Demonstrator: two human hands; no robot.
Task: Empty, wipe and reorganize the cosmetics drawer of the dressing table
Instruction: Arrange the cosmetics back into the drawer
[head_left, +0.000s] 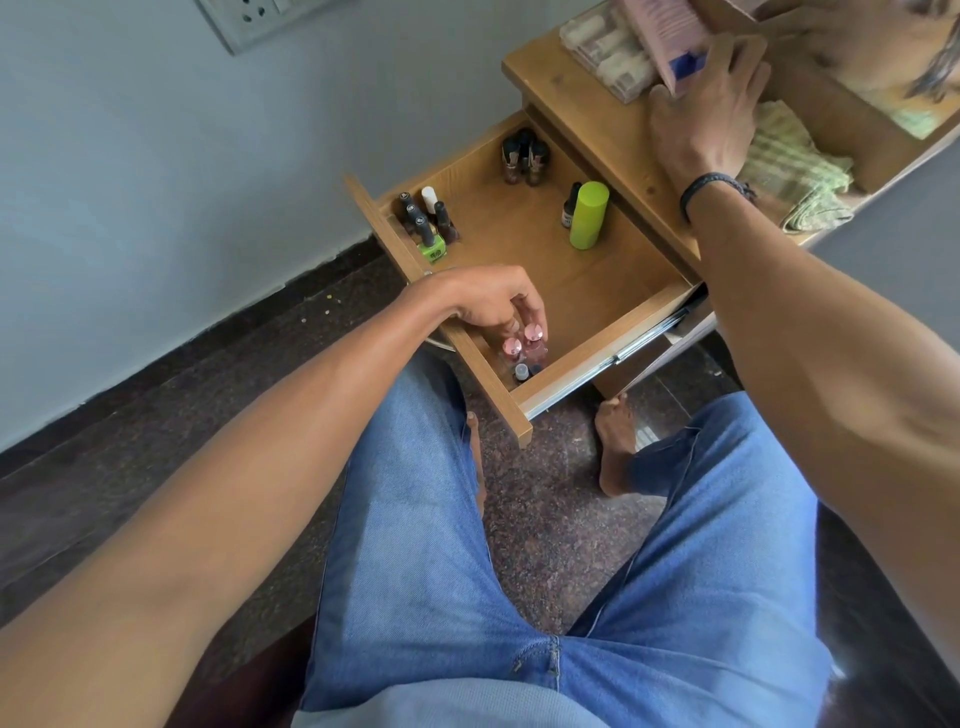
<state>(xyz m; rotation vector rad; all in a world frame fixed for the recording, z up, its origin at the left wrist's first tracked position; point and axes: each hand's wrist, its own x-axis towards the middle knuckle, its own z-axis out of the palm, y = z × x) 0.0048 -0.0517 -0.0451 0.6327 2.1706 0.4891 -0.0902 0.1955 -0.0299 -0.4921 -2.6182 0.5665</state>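
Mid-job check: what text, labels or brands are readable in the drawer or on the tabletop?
Nothing reads legibly.
On the green nail polish bottle: dark round mark, too blurred.
On the small dark bottle: white label, print too small.
On the pink box held by the right hand: blue patch, blurred.

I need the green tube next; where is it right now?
Head view: the green tube stands upright in the open drawer, right of centre toward its back, beside a small dark-capped bottle.

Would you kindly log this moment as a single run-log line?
drawer open | left hand at pink-capped bottles, near corner, grip unclear | right hand holds pink box over tabletop
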